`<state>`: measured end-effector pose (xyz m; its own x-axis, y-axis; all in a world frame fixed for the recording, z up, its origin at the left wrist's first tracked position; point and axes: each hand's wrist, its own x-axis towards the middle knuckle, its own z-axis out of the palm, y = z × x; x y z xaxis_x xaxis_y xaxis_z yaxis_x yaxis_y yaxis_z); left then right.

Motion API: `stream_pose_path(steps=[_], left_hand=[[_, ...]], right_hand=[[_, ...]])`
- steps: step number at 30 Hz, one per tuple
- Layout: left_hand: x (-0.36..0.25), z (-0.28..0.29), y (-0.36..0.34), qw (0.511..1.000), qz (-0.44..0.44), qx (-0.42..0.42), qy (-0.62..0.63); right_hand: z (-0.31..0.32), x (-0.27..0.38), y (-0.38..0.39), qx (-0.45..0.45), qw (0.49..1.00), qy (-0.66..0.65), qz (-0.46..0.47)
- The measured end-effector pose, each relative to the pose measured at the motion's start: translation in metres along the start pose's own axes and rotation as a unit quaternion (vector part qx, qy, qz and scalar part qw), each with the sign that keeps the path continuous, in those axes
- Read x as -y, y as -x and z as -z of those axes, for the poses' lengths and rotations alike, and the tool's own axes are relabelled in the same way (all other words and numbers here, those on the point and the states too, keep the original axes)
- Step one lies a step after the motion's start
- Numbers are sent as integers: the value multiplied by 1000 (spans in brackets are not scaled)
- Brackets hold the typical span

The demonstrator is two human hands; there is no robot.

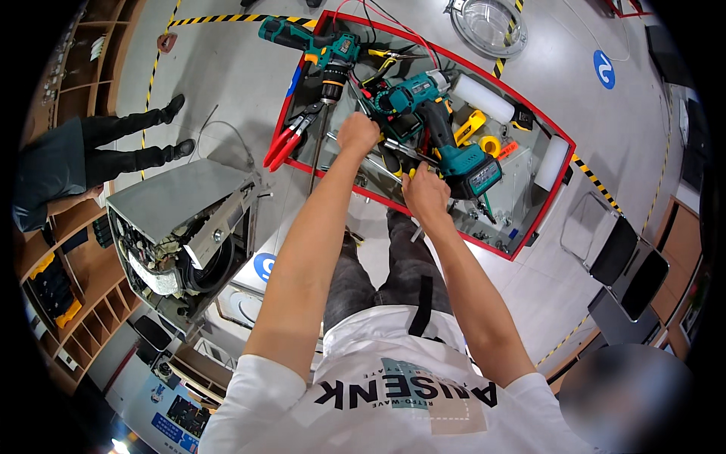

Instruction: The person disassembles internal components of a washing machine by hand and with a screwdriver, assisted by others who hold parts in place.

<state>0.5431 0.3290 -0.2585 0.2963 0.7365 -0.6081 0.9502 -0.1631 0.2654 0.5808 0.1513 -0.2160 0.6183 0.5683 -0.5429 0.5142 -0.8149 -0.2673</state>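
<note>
My left hand [357, 135] is closed among the tools in a red-edged glass-topped case [566, 144]; its fingers hide what they grip. Close by, my right hand [426, 191] curls at the case's near edge, beside a yellow-and-black handle [393, 159]; what lies inside its fingers is hidden. A teal cordless drill [333, 57] rests on the far left corner, with red-handled pliers [283, 144] below it. Right of my hands lies a teal cordless impact wrench [442, 121] with its battery toward me. Metal socket tools [408, 149] show between my hands.
White rolls [484, 98], a yellow tool [470, 127] and a tape measure [522, 117] lie farther right. An opened grey appliance [181, 227] stands at left, near another person [64, 166]. A round glass door [490, 26] is on the floor beyond; folding chairs [616, 253] stand right.
</note>
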Motion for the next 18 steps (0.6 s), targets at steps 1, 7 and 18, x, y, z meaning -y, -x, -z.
stream_pose_path(steps=[1,7,18], left_hand=[[3,-1,-2,1000,-8,9,-5],[32,4,9,968,-34,39,244],[57,71,139,745,-19,216,631]], right_hand=[[4,-1,2,3,1000,-18,10],[28,5,26,-135,975,-97,149],[69,51,116,148,790,-594,18]])
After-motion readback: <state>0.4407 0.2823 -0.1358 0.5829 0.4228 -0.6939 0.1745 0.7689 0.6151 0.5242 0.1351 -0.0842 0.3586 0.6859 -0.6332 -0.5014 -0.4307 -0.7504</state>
